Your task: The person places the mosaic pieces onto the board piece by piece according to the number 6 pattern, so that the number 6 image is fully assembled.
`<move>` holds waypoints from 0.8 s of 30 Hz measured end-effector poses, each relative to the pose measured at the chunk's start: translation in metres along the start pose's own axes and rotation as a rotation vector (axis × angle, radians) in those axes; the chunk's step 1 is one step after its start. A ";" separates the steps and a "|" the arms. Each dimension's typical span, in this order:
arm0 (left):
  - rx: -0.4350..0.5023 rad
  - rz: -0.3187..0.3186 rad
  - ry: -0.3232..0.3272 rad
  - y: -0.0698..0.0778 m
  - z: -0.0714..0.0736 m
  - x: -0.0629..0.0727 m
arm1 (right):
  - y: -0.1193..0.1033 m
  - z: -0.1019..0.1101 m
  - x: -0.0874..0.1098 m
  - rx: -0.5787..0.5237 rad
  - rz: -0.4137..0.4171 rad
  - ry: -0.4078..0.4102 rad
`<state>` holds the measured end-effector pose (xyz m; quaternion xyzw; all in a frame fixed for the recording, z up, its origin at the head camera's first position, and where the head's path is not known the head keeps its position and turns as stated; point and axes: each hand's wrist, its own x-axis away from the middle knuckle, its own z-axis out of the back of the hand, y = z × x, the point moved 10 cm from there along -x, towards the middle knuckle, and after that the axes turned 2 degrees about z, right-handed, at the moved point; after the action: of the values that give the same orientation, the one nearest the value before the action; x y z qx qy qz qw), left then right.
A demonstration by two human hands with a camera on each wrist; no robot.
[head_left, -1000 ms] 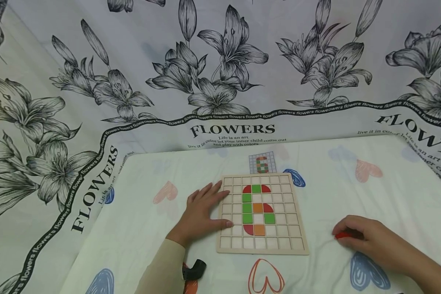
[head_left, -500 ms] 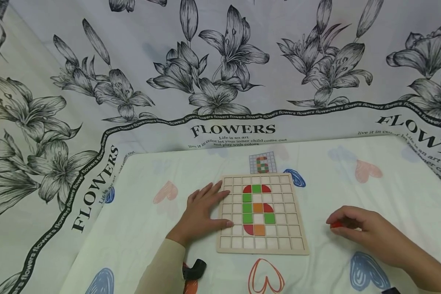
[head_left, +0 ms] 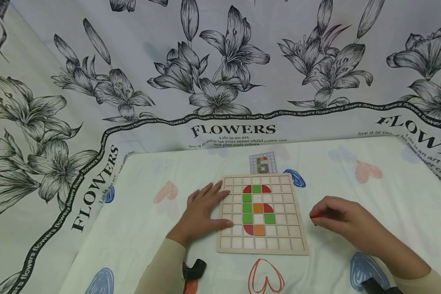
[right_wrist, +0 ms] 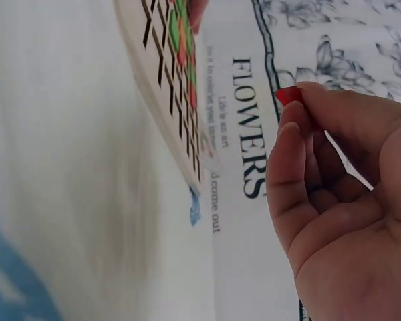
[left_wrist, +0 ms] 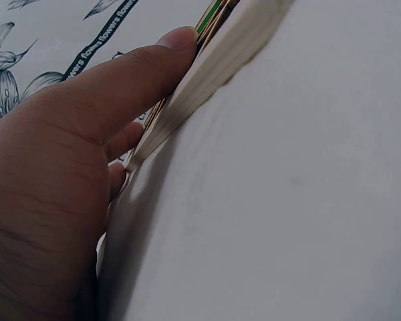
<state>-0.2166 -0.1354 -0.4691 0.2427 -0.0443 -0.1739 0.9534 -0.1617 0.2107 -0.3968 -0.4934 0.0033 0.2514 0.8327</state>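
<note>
A square wooden grid board [head_left: 284, 244] lies on the table, with red, green and orange tiles set in several of its cells in the shape of a 6. My left hand [head_left: 201, 211] rests on the board's left edge, fingers spread and thumb lying over the frame. To the right of the board, apart from it, my right hand [head_left: 343, 216] pinches a small red tile [right_wrist: 289, 95] between thumb and fingertips. Most of that tile is hidden by the fingers, so its full shape cannot be told.
Behind the board lies a small pattern card [head_left: 254, 164] showing a coloured figure on a grid. A white cloth [head_left: 139, 204] printed with hearts covers the table. A curtain [head_left: 297, 73] with flower drawings hangs at the back and left.
My right hand has moved left and a little away from me, toward the board, carrying the red tile. The left hand and the board have stayed still.
</note>
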 end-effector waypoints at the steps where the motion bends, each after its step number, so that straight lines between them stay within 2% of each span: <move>1: -0.002 0.000 0.000 0.000 0.000 0.000 | -0.001 -0.002 -0.002 -0.019 -0.001 -0.007; 4: -0.006 -0.001 -0.001 0.000 -0.001 0.000 | -0.002 -0.011 -0.009 -0.076 -0.023 -0.030; 12: -0.005 0.001 -0.002 0.000 0.000 0.000 | 0.001 -0.037 -0.026 -0.185 -0.161 -0.104; 17: -0.003 0.003 -0.003 -0.001 0.000 0.000 | 0.003 -0.059 -0.033 -0.263 -0.216 -0.129; 24: -0.011 0.000 0.002 -0.002 -0.001 0.000 | 0.012 -0.086 -0.036 -0.232 -0.286 -0.143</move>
<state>-0.2174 -0.1364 -0.4714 0.2376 -0.0425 -0.1741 0.9547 -0.1774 0.1301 -0.4417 -0.5621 -0.1551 0.1636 0.7957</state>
